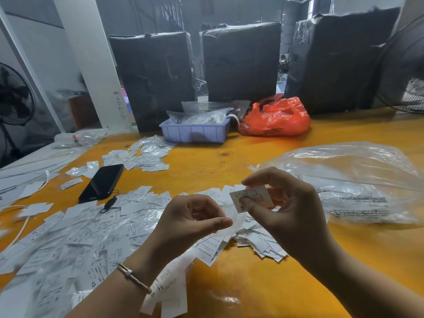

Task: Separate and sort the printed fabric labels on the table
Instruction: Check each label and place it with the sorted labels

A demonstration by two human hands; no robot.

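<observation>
My right hand (284, 210) pinches a small white printed label marked XL (251, 198) between thumb and fingers, held above the table. My left hand (195, 220) is just left of it, thumb and forefinger pinched on a thin translucent strip (236, 222) that hangs below the label. Under both hands lies a wide scatter of white printed fabric labels (91, 239) with size letters such as S, XS and XL, mixed with clear plastic. A smaller heap of labels (263, 244) sits below my right hand. More labels (142, 157) lie farther back.
A black phone (102, 182) with a strap lies left of centre on the orange table (252, 283). A large clear plastic bag (355, 184) fills the right side. At the back stand a purple tray (195, 131) of bagged labels, a red plastic bag (275, 118) and black wrapped bales (241, 60).
</observation>
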